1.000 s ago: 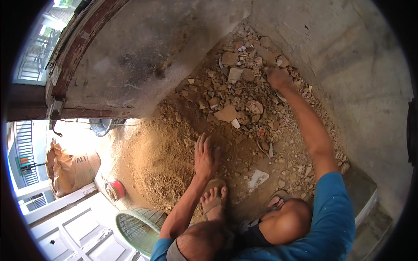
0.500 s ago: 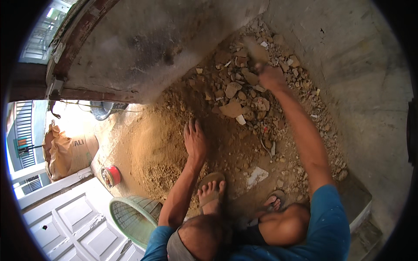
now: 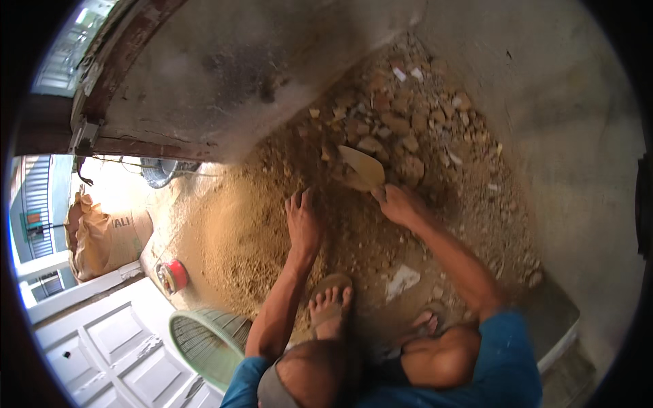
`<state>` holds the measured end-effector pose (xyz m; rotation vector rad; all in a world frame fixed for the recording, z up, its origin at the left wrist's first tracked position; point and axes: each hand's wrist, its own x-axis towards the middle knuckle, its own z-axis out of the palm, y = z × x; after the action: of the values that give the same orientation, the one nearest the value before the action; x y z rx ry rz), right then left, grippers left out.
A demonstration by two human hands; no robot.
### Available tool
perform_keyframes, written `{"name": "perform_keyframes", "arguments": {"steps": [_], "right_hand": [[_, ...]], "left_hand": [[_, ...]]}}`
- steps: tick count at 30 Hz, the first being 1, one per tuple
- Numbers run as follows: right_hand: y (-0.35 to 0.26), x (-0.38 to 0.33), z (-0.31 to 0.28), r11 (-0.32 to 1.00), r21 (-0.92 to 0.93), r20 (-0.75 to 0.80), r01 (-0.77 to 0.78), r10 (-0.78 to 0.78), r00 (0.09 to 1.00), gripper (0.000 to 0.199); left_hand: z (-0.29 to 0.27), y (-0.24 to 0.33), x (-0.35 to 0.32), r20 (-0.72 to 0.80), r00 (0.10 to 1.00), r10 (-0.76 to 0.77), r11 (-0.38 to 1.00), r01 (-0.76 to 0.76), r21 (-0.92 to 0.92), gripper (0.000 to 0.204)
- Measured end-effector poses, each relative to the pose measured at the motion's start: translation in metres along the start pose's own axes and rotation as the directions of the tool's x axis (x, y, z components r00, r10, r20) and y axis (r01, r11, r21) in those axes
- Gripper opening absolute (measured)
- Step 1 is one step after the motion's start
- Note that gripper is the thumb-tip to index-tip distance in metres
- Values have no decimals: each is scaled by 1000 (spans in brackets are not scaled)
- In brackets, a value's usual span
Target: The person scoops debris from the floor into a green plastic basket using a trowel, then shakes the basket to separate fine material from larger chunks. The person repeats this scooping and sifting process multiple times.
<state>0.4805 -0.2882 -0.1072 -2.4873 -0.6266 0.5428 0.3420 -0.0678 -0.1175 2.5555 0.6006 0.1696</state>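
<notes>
My right hand (image 3: 400,206) is closed round the handle of a trowel (image 3: 365,167). Its pale, pointed blade slants up to the left over the near edge of the broken rubble (image 3: 398,126). Most of the handle is hidden in my fist. My left hand (image 3: 304,221) rests on the right slope of a mound of sandy soil (image 3: 235,221), fingers slightly bent and apart, with nothing seen in it. Loose brown dirt lies between both hands.
A green woven basket (image 3: 204,340) tilts beside my left arm. A red tin (image 3: 175,275), a torn brown sack (image 3: 109,234) and a black bucket (image 3: 158,172) stand further left. Concrete walls (image 3: 564,170) close in the rubble. A white flat fragment (image 3: 403,281) lies before my feet.
My right hand with the trowel has swept from the far rubble toward me and to the left. Some rubble pieces have shifted. My left hand stays on the mound, its fingers more bent.
</notes>
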Motion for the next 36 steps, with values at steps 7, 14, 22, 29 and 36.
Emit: {"name": "perform_keyframes", "arguments": {"steps": [7, 14, 22, 29, 36], "right_hand": [[-8, 16, -43, 985, -9, 257, -171, 167, 952, 62], [-4, 10, -38, 963, 2, 124, -271, 269, 955, 57], [-7, 1, 6, 991, -96, 176, -91, 107, 979, 54], [-3, 63, -30, 986, -141, 70, -90, 101, 992, 50], [71, -39, -50, 913, -409, -7, 4, -7, 1000, 59]], "left_hand": [[5, 10, 44, -28, 986, -163, 934, 145, -328, 42], [46, 19, 101, -1, 987, -158, 846, 135, -515, 53], [57, 4, 46, 25, 997, 68, 983, -63, -170, 52], [60, 19, 59, 270, 959, 85, 986, -120, 114, 59], [86, 7, 52, 30, 982, 186, 979, -188, 78, 58]]}}
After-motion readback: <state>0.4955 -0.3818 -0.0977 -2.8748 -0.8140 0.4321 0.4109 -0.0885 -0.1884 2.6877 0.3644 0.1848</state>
